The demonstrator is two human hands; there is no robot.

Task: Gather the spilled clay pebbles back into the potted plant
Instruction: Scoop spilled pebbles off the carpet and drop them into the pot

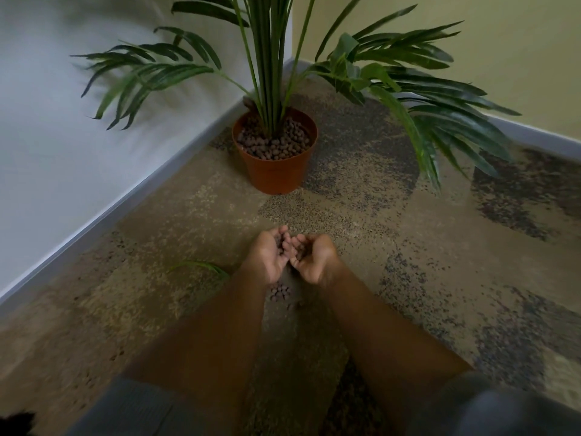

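Observation:
A terracotta pot [276,171] with a tall green palm stands on the carpet in the room's corner, its top filled with brown clay pebbles [273,143]. In front of it, my left hand [267,256] and my right hand [314,259] are cupped side by side, palms up, fingers curled round a small load of pebbles. They hover above the carpet, well short of the pot. Under my wrists a small heap of spilled pebbles [280,294] lies on the floor, with a few strays beside it.
A white wall with a grey baseboard [132,202] runs along the left; a yellow wall closes the right back. Palm fronds [434,99] spread low to the right of the pot. A fallen green leaf [201,265] lies on the patterned carpet left of my hands.

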